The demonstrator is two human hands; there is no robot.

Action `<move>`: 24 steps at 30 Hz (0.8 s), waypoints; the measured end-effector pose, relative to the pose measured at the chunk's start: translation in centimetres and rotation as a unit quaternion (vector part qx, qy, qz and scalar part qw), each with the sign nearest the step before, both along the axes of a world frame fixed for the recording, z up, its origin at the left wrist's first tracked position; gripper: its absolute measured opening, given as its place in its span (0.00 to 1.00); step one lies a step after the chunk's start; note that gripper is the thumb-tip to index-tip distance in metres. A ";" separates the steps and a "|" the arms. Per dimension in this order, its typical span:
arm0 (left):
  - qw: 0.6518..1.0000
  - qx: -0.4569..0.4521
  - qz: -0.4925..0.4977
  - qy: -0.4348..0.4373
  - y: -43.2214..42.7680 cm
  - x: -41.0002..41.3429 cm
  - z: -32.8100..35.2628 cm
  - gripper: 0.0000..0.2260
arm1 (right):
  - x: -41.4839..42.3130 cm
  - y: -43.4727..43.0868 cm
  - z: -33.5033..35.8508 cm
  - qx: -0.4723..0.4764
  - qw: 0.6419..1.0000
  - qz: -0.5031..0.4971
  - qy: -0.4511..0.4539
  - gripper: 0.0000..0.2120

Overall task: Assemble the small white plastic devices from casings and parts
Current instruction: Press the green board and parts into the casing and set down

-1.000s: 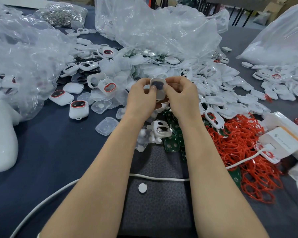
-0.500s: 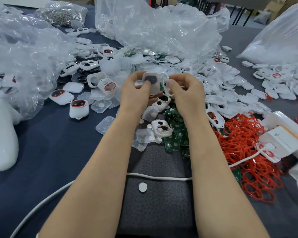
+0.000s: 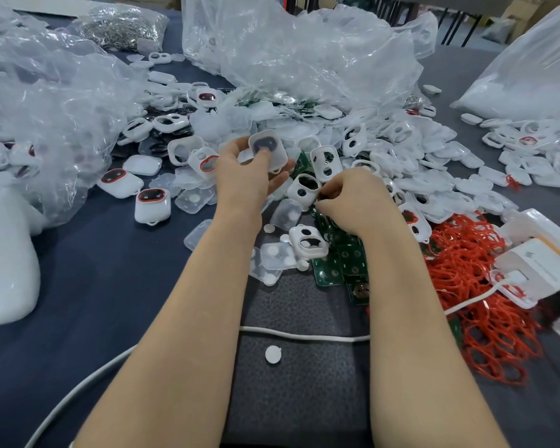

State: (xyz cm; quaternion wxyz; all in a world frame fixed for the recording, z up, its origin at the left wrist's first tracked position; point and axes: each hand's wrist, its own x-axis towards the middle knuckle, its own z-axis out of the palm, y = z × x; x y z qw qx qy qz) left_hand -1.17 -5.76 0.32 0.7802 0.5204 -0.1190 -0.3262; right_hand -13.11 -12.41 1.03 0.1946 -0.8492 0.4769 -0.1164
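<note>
My left hand (image 3: pixel 243 176) holds a white casing half (image 3: pixel 267 149) with a dark inside, raised above the pile, thumb pressing its face. My right hand (image 3: pixel 353 202) is lower and to the right, its fingers curled down onto the green circuit boards (image 3: pixel 340 253), the fingertips next to a white front casing with two holes (image 3: pixel 304 189). Whether those fingers grip anything is hidden. Another holed front casing (image 3: pixel 309 242) lies just below. Two assembled devices with red-ringed windows (image 3: pixel 151 205) sit to the left.
Clear plastic bags (image 3: pixel 288 56) stand behind and to the left. White casing parts (image 3: pixel 434 163) are heaped at the right, with red rubber rings (image 3: pixel 485 286) and a white box (image 3: pixel 540 263) beside them. A white cable (image 3: pixel 304 336) crosses the dark mat (image 3: pixel 298 399) in front of me.
The hands have parted. My left hand kept the casing half and shifted left. My right hand dropped down and right onto the green circuit boards.
</note>
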 end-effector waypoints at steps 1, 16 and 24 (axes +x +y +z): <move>1.000 0.002 -0.006 -0.009 0.0 -0.1 0.0 0.07 | 0.3 0.2 -0.2 -0.008 1.000 0.004 0.020 0.10; 0.998 0.016 -0.059 0.029 -0.7 -0.6 -0.1 0.07 | 1.6 0.5 -0.8 -0.007 0.998 -0.016 0.062 0.18; 0.998 0.005 -0.064 0.021 -0.7 -0.5 -0.3 0.06 | 1.2 0.3 -0.7 -0.047 0.996 -0.048 -0.065 0.13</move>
